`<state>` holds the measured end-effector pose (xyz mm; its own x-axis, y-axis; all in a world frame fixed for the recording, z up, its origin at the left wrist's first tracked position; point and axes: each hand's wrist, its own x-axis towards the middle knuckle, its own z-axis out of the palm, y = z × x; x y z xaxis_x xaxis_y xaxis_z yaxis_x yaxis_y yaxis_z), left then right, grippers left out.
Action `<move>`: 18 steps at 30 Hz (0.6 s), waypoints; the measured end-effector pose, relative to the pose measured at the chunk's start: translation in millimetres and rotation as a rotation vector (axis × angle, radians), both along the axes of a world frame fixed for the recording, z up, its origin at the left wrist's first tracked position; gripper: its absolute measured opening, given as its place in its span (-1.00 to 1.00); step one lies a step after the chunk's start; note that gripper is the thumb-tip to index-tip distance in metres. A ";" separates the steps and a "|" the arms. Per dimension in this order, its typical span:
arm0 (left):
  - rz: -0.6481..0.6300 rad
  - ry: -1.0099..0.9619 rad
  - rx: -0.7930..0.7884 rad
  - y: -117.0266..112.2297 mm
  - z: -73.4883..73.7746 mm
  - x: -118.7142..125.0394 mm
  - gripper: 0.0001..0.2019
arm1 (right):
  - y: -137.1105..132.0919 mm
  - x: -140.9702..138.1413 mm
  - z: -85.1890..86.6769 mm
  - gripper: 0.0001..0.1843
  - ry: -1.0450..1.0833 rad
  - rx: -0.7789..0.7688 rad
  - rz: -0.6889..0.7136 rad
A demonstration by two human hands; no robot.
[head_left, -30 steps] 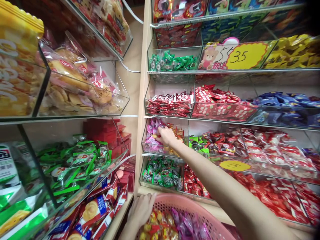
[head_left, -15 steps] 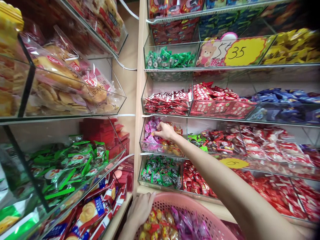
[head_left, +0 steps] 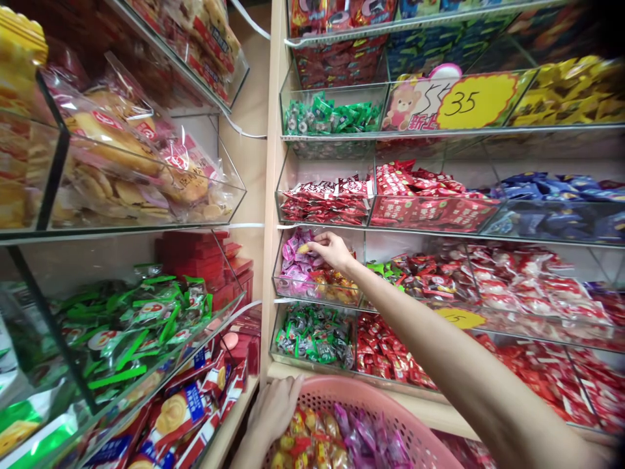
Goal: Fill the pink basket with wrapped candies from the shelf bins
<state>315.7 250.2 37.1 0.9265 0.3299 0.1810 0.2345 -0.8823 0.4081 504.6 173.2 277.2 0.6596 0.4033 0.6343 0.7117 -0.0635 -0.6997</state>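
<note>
My right hand [head_left: 332, 251] reaches into a clear bin [head_left: 293, 286] of pink and orange wrapped candies [head_left: 297, 267] on the third shelf. Its fingers pinch a small yellow-orange candy [head_left: 305, 248] above the pile. My left hand [head_left: 276, 409] grips the left rim of a pink plastic basket [head_left: 342, 389] at the bottom of the view. The basket holds several purple and orange-yellow candies [head_left: 336, 436].
Clear bins of red, green, blue and yellow sweets fill the shelves ahead, with a yellow "35" price tag [head_left: 471, 101] and a lower yellow tag [head_left: 459, 318]. On the left, a second rack [head_left: 122, 228] holds bagged biscuits, green packets and red boxes close to my elbow.
My right hand has lifted a little and moved right within the bin, and now pinches a yellow-orange candy. The left hand and the basket stay put.
</note>
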 end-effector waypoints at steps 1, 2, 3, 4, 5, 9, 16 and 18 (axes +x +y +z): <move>0.001 -0.002 -0.003 -0.3 0.8 -0.2 -0.37 | -4.7 -4.2 -0.8 -0.78 -0.003 0.020 0.021; -0.002 -0.004 -0.007 -0.8 1.9 -0.4 -0.36 | -10.0 -9.5 -2.8 -0.77 -0.011 0.038 0.051; -0.005 -0.005 -0.008 -1.4 3.0 -0.7 -0.36 | -15.9 -16.0 -6.0 -0.75 -0.023 0.052 0.089; -0.009 -0.006 -0.009 -2.0 4.2 -1.1 -0.36 | -22.3 -23.8 -10.6 -0.73 -0.037 0.059 0.129; -0.011 -0.005 -0.011 -2.5 5.2 -1.4 -0.35 | -29.2 -32.8 -16.5 -0.71 -0.047 0.054 0.169; -0.015 0.004 -0.023 -2.8 6.3 -1.9 -0.35 | -60.4 -75.1 -53.3 -0.67 -0.037 -0.058 0.304; -0.020 0.015 -0.059 -1.5 4.7 -1.1 -0.34 | -107.0 -121.5 -160.8 -0.75 0.098 -0.293 0.360; -0.012 0.010 -0.050 -2.2 5.1 -1.5 -0.34 | -112.8 -125.3 -190.0 -0.75 0.131 -0.375 0.383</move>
<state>314.1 248.0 42.3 0.9322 0.3270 0.1549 0.2282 -0.8635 0.4498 379.3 60.4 87.2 0.4851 0.8124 0.3234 0.6415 -0.0793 -0.7630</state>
